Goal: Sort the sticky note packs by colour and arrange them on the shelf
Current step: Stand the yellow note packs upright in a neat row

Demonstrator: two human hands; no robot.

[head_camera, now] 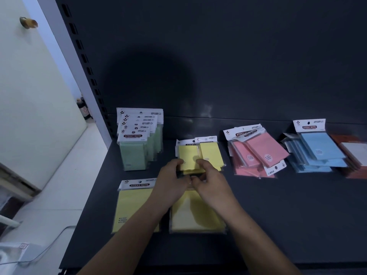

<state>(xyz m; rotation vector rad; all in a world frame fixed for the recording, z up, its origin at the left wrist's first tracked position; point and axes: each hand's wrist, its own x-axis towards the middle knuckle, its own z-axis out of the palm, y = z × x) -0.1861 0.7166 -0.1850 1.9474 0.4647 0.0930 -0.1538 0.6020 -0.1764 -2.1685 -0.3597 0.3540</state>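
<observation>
Hands: my left hand (169, 176) and right hand (211, 180) pinch flat, plastic-sleeved yellow packs (187, 154).
Place: right of the upright green packs (137, 149).

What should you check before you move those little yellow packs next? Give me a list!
1. Grip: left hand and right hand hold the small yellow packs: ok.
2. The green packs stand in a row: ok.
3. The pink packs lie neat: not ok, skewed pile.
4. The blue packs lie neat: not ok, fanned out.
5. The large yellow packs stand up: not ok, lying flat in front.
6. Number of packs gripped: cannot tell.
</observation>
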